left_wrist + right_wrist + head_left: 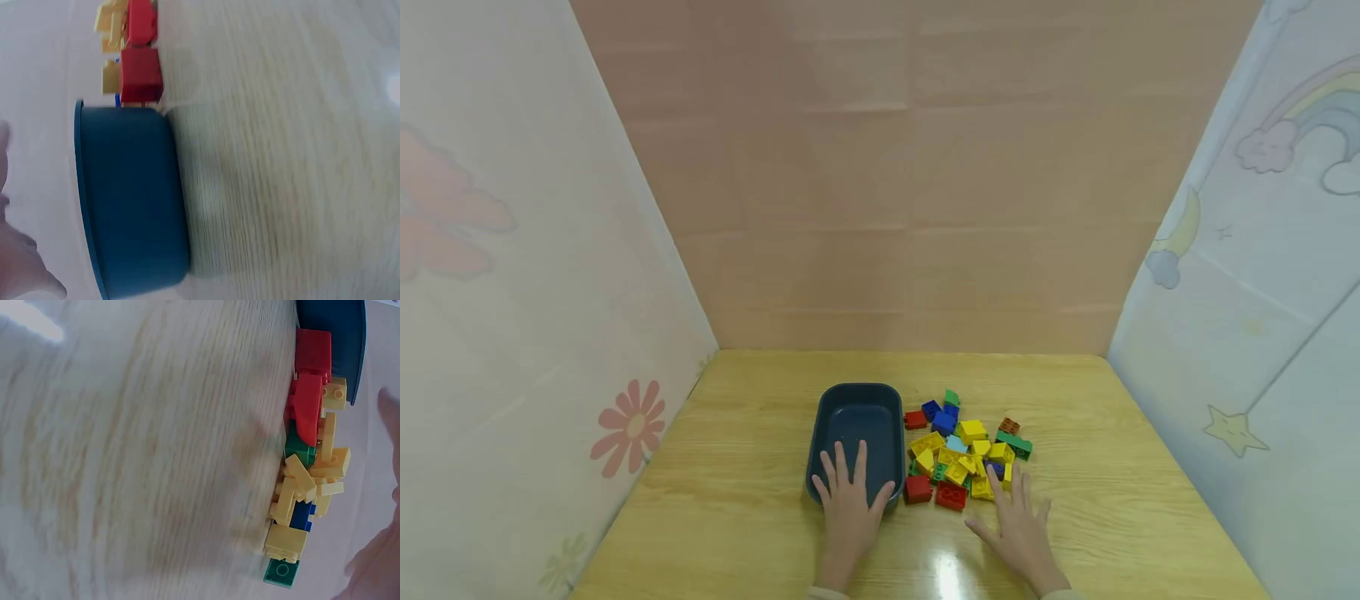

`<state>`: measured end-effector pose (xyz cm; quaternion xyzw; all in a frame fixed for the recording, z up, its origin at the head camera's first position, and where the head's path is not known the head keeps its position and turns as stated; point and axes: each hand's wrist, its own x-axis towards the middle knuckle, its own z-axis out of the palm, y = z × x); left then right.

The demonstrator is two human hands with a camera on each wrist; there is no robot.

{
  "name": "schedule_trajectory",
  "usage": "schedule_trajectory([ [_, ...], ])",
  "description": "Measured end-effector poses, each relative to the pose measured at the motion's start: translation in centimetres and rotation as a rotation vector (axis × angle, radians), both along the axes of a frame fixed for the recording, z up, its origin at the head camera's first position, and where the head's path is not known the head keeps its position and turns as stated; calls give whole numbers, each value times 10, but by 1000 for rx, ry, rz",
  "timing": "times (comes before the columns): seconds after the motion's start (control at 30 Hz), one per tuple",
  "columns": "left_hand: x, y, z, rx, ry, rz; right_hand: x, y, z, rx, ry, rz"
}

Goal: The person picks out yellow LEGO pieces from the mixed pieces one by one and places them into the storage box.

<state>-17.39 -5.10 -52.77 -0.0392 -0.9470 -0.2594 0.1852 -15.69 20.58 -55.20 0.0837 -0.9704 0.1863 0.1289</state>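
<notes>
We spread our left hand (847,504), grasping nothing, above the near end of a dark blue tray (859,422) on the worktop (737,467); our right hand (1018,529), likewise splayed and unladen, hovers by toy bricks (972,430) heaped just right of the tray.

A creased tan backdrop (902,183) stands behind the wood-grain desk (737,467), flanked by 2 whitish walls (535,350): flowers (635,427) on the left, a rainbow (1311,104) and star (1235,431) on the right. Glare (947,575) brightens the desk's near part.
</notes>
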Motion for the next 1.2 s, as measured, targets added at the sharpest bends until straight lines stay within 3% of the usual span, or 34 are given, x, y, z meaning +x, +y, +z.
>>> schedule_trajectory([
  [0.13, -10, -15, 0, 177, 73, 76, -6, 0, -2, -84, -13, -10],
  [0.2, -16, -25, -3, 262, 72, 120, -8, 1, -2, -91, 3, 0],
  [0.33, -29, -45, -10, 406, -2, 188, -12, 3, -3, -106, -3, 33],
  [0.47, -39, -56, -14, 491, -98, 206, -16, 4, -7, -129, -33, 36],
  [0.73, -47, -57, -35, 535, -181, 236, -21, 6, -18, -100, 18, -1],
  [0.83, -48, -56, -36, 570, -202, 243, -24, 8, -22, -76, 24, -9],
  [1.0, -50, -54, -37, 555, -208, 243, -27, 11, -28, -29, 16, -28],
  [1.2, -51, -53, -37, 548, -180, 265, -29, 13, -30, -69, 29, -37],
])
